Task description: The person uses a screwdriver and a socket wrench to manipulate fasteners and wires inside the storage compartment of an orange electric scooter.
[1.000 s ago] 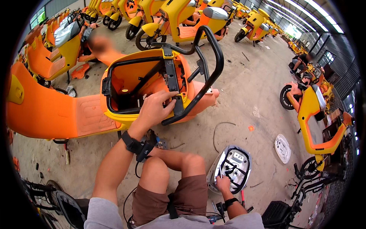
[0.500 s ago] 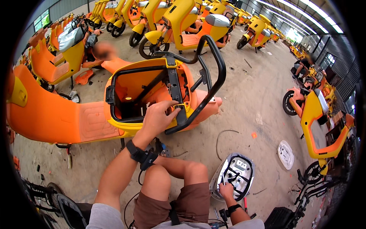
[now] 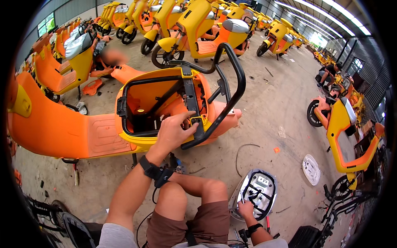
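In front of me stands an orange and yellow scooter [image 3: 101, 129] with its seat off, the storage opening bare. My left hand [image 3: 173, 131] reaches over the opening's near rear corner. Its thumb and index finger are apart, at the black crosspiece [image 3: 190, 94] with yellow ends. Behind it rises a black tubular grab rail [image 3: 237, 84]. Down to my right, the silver seat [image 3: 271, 194] lies with its white, black-edged underside up. My right hand [image 3: 247, 209] is closed at the seat's near left edge; what its fingers hold is hidden.
A white oval plastic cover [image 3: 310, 170] and a bent black cable [image 3: 237, 155] lie on the floor. A red-handled tool [image 3: 268, 224] is beside the seat. Rows of yellow scooters [image 3: 194, 29] fill the back; another person [image 3: 328, 74] crouches at the far right.
My left thumb and index finger have spread apart over the rear corner. The right hand stays by the seat. The whole view has shifted slightly.
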Motion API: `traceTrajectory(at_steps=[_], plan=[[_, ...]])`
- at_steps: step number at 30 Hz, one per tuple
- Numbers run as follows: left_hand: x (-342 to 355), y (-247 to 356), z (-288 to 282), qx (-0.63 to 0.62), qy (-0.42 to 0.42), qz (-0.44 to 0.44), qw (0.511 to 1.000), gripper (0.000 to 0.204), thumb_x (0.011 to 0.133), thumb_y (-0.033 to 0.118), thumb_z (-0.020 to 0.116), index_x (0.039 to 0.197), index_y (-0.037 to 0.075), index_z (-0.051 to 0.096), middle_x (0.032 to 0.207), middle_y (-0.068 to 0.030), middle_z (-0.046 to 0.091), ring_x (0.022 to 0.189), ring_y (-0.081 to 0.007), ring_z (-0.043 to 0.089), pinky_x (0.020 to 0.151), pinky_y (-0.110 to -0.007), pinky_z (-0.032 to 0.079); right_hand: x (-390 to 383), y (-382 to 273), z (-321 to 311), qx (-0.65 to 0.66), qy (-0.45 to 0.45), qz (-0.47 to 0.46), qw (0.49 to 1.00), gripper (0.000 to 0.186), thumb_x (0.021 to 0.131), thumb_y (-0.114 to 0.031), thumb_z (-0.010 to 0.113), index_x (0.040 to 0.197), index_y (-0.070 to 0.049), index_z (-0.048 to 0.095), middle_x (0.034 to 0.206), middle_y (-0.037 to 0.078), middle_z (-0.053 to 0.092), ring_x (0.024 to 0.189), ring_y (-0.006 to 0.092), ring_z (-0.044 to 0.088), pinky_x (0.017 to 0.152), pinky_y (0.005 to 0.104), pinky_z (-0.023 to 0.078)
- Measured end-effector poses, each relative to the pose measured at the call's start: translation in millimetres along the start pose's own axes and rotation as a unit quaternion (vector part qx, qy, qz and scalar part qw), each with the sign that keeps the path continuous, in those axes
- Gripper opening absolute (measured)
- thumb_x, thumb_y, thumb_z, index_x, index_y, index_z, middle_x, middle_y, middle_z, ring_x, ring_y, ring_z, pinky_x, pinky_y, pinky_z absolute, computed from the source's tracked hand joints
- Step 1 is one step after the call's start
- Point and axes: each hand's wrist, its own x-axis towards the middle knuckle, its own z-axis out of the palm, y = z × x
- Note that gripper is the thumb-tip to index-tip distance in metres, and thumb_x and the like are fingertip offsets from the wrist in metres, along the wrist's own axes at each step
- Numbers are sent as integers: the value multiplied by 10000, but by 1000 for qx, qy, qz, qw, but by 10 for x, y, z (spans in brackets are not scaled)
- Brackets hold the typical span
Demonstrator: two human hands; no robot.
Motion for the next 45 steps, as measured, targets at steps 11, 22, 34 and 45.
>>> traceTrajectory(at_steps=[11, 22, 34, 45], plan=[[0, 14, -23, -15, -19, -24, 999, 241, 811, 137, 784, 1002, -3, 740, 666, -125, 639, 545, -180, 590, 555, -288, 479, -2, -45, -35, 16, -19, 6, 1000, 362, 806, -339, 625, 843, 3, 740, 679, 195, 692, 727, 382, 704, 755, 449, 558], [-9, -6, -31, 17, -25, -3, 1000, 236, 822, 139, 759, 1032, 32, 751, 718, -149, 674, 578, -216, 644, 575, -310, 507, 19, -32, -43, 8, -18, 2, 1000, 343, 812, -321, 611, 810, -2, 740, 640, 154, 693, 690, 336, 712, 743, 415, 565], [6, 75, -41, 35, -23, -25, 999, 232, 829, 225, 749, 1003, 73, 767, 801, -161, 708, 668, -286, 680, 638, -369, 538, 62, -75, -63, -7, -18, 15, 1000, 345, 804, -326, 607, 841, -17, 756, 688, 155, 712, 725, 327, 722, 775, 412, 563], [-49, -63, -7, 41, 14, 37, 998, 196, 842, 200, 762, 983, 65, 771, 747, -143, 691, 594, -249, 653, 574, -316, 501, -52, -287, -130, -18, -26, -13, 999, 367, 785, -337, 613, 871, -6, 748, 826, 266, 693, 833, 447, 678, 797, 508, 535]])
